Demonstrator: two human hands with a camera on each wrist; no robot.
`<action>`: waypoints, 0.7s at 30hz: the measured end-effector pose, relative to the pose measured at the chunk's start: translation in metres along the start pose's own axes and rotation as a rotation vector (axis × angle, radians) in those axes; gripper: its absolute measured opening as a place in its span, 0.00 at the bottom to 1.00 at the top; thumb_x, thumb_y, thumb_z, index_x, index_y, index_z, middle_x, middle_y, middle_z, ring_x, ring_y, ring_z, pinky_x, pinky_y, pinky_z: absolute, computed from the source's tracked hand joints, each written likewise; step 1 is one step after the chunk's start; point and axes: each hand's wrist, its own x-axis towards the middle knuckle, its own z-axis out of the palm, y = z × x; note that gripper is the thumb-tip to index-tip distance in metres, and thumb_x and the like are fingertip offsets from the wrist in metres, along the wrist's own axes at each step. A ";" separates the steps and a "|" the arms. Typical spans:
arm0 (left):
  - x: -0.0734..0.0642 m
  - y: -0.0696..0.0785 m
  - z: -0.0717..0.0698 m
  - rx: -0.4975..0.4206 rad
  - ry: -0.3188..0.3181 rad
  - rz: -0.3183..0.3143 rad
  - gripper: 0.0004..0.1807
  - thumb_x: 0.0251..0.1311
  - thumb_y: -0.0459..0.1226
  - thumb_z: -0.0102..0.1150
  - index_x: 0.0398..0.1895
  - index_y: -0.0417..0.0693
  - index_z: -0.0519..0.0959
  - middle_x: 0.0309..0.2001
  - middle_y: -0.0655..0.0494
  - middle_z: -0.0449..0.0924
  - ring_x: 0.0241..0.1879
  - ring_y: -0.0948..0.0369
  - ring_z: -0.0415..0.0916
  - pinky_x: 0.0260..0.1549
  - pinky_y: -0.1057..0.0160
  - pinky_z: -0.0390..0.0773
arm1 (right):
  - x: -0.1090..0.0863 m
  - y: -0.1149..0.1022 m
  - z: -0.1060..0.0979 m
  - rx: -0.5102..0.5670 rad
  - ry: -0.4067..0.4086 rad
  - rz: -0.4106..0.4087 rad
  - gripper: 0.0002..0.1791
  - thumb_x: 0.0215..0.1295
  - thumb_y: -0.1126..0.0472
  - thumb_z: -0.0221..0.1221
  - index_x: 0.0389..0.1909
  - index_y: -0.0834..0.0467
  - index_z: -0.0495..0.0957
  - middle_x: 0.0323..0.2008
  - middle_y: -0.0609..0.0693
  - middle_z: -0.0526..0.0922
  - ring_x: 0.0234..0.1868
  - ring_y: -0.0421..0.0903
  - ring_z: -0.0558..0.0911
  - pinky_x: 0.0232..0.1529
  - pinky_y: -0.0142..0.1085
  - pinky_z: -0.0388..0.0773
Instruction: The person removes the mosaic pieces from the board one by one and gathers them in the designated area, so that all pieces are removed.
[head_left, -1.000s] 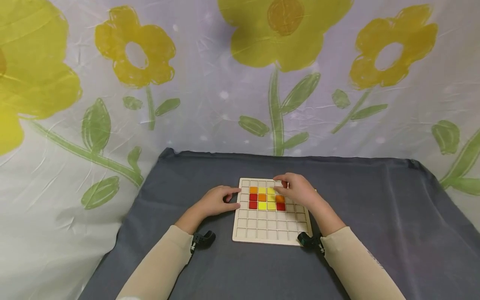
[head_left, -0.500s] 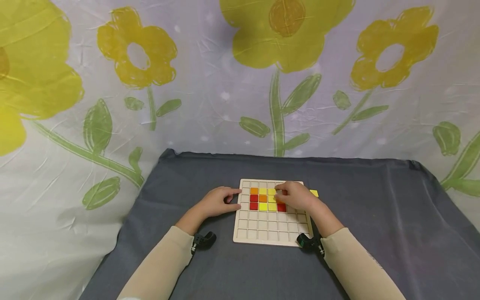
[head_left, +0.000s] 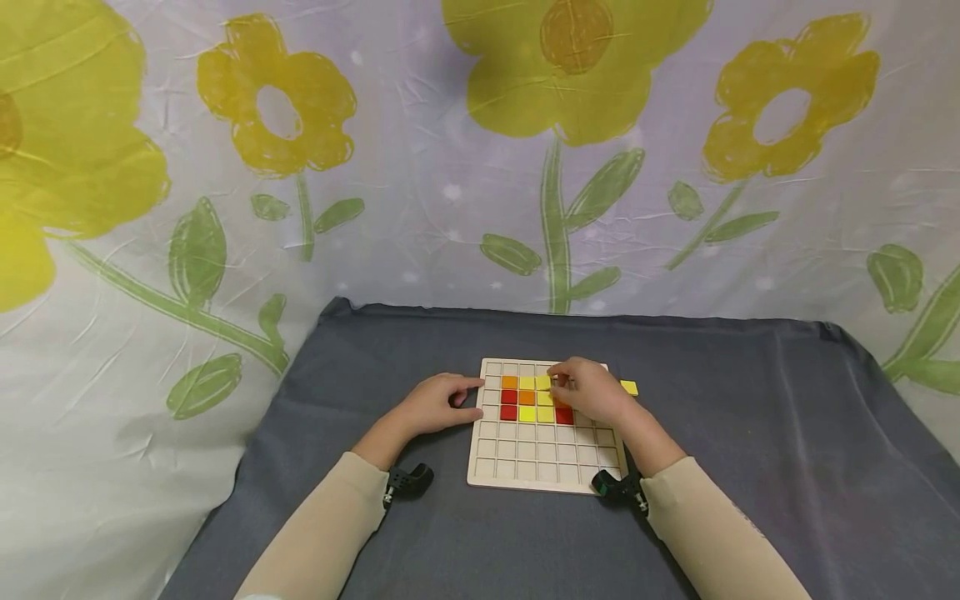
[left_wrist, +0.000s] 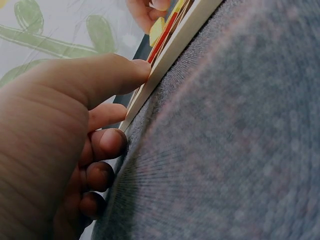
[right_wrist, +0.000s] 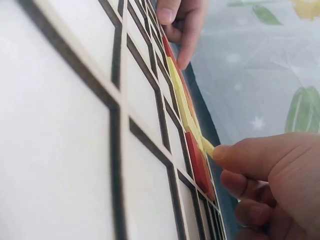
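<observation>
A pale wooden grid board [head_left: 513,471] lies on the dark cloth. Red tiles [head_left: 508,412], orange tiles [head_left: 527,398] and yellow tiles [head_left: 527,413] fill several of its cells. My left hand [head_left: 431,402] touches the board's left edge with thumb and index finger, both fairly straight; in the left wrist view its other fingers curl loosely. Above the filled cells, my right hand [head_left: 592,390] pinches a yellow tile [right_wrist: 207,146], which stands tilted against the grid in the right wrist view. This hand partly covers the orange and red tiles below it.
Another yellow tile [head_left: 628,387] shows just beyond the board's right edge, beside my right wrist. Dark grey cloth [head_left: 510,542] covers the table. A flower-printed curtain [head_left: 420,208] hangs behind and to the left.
My right hand has come slightly down over the grid, covering more of the orange tile, and the yellow tile at the right has come into sight. My left hand stays at the edge.
</observation>
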 end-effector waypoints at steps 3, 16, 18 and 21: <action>-0.001 0.000 0.000 -0.001 -0.002 -0.004 0.31 0.64 0.49 0.70 0.69 0.49 0.78 0.23 0.61 0.66 0.25 0.64 0.61 0.31 0.62 0.62 | 0.000 -0.002 0.001 -0.005 0.031 0.008 0.16 0.70 0.61 0.66 0.56 0.61 0.84 0.36 0.48 0.79 0.27 0.46 0.70 0.31 0.40 0.68; 0.002 -0.002 0.001 0.017 -0.012 -0.018 0.31 0.64 0.51 0.69 0.69 0.52 0.78 0.24 0.61 0.66 0.25 0.64 0.62 0.32 0.63 0.63 | 0.000 -0.002 0.003 -0.201 0.132 -0.028 0.13 0.67 0.56 0.67 0.49 0.57 0.88 0.34 0.45 0.79 0.28 0.42 0.74 0.32 0.39 0.74; 0.002 -0.003 0.001 0.017 -0.009 -0.017 0.31 0.64 0.50 0.70 0.69 0.51 0.78 0.24 0.61 0.66 0.25 0.64 0.62 0.31 0.63 0.63 | -0.001 -0.002 0.001 -0.184 0.134 -0.022 0.13 0.67 0.56 0.68 0.48 0.58 0.88 0.34 0.45 0.79 0.28 0.43 0.74 0.31 0.39 0.73; 0.001 -0.002 0.001 0.017 -0.009 -0.018 0.32 0.64 0.50 0.70 0.69 0.51 0.78 0.24 0.61 0.66 0.25 0.64 0.62 0.31 0.63 0.63 | -0.002 -0.002 -0.005 -0.143 0.137 -0.001 0.14 0.68 0.56 0.68 0.49 0.58 0.87 0.35 0.45 0.79 0.28 0.44 0.72 0.30 0.39 0.70</action>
